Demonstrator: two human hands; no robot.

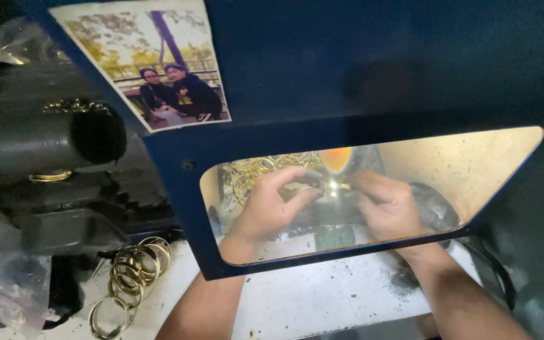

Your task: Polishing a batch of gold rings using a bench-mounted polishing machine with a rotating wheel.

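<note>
Through a clear window [486,170] in a dark blue guard panel I see both hands. My left hand [269,204] and my right hand [388,208] meet at the middle, pinching a small gold ring [334,186] between their fingertips. A bright spot glows at the ring, just under an orange-lit machine head [336,160]. Behind my left hand lies a heap of gold bangles [266,167].
A photograph of two people [152,63] is stuck on the blue panel. A stack of gold bangles [135,267] lies on the white bench [322,296] at the lower left. A dark machine body [39,138] stands at the left, with a clear plastic bag [1,277] below it.
</note>
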